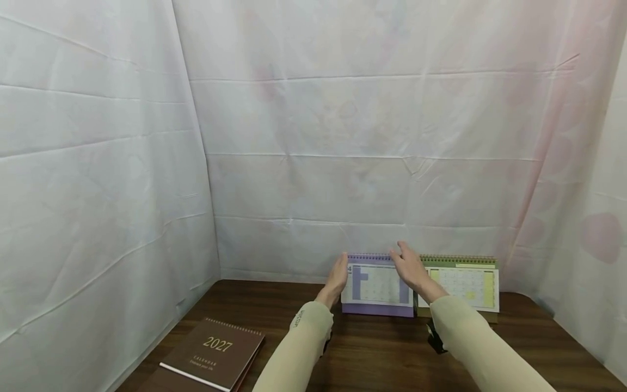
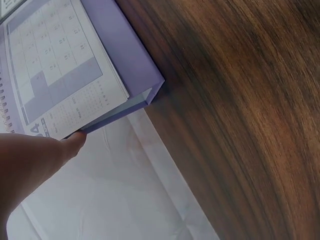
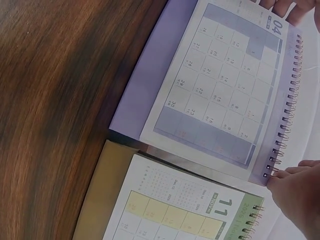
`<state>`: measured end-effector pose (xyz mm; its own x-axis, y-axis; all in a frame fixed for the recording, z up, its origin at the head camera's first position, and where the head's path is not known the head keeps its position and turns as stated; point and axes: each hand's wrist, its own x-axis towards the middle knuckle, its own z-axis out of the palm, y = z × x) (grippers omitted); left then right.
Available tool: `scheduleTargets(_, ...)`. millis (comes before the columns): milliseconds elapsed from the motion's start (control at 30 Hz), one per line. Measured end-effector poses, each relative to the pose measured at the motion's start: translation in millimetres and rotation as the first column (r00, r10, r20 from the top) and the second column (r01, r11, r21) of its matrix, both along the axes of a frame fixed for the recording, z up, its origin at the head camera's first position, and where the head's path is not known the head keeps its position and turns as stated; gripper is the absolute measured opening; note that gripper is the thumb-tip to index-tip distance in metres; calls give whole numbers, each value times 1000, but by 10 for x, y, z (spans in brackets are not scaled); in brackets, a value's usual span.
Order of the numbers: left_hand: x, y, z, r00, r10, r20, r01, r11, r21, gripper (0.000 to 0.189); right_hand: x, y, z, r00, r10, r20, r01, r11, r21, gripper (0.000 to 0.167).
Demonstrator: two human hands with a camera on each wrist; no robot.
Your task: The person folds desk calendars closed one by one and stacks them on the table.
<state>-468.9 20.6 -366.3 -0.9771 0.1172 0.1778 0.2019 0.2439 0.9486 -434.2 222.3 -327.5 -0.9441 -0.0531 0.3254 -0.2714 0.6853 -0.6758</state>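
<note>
A purple desk calendar (image 1: 379, 286) stands upright on the wooden table near the back curtain, its spiral along the top and its page showing month 04. My left hand (image 1: 336, 279) lies along its left side with fingers fairly straight. In the left wrist view, the thumb (image 2: 75, 144) is right at that side edge. My right hand (image 1: 412, 270) reaches over the upper right corner, fingers extended; in the right wrist view the fingertips (image 3: 280, 175) meet the end of the spiral. Close on the right stands a green desk calendar (image 1: 462, 288), opened to month 11.
A brown 2027 calendar (image 1: 210, 348) lies at the table's front left. White curtains (image 1: 313, 136) hang behind and at both sides of the dark wooden table (image 1: 281, 305). Something dark shows by my right wrist.
</note>
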Motion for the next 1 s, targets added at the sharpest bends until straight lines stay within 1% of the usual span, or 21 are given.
scheduleTargets(133, -2, -30, 9, 1000, 12, -2, -12, 1000, 5, 66, -3, -34, -11, 1000, 8, -11, -8, 1000, 7, 65)
scheduleTargets(333, -2, -74, 26, 1000, 11, 11, -12, 999, 43, 67, -11, -78, -5, 1000, 15, -18, -15, 1000, 13, 67)
scheduleTargets(467, -5, -93, 25, 1000, -1, 13, 0, 998, 59, 69, -14, -68, -3, 999, 1, -32, -1, 1000, -5, 69)
scheduleTargets(600, -3, -99, 10, 1000, -8, 26, 6, 998, 66, 72, -25, 10, -43, 999, -33, -28, 32, 999, -31, 77)
scheduleTargets(700, -12, -114, 0, 998, -30, 49, 25, 996, 91, 73, -31, 67, -77, 999, -30, 25, 32, 996, -79, 81)
scheduleTargets(800, -38, -132, -6, 996, -57, 67, 48, 991, 123, 75, -25, 97, -98, 995, 5, 101, 11, 987, -158, 82)
scheduleTargets(933, -62, -137, 1, 993, -78, 91, 63, 986, 157, 76, -31, 123, -119, 979, 49, 198, 8, 961, -277, 83)
scheduleTargets(1000, -73, -133, 6, 992, -78, 95, 61, 984, 164, 76, -46, 136, -136, 967, 85, 239, 1, 941, -338, 83)
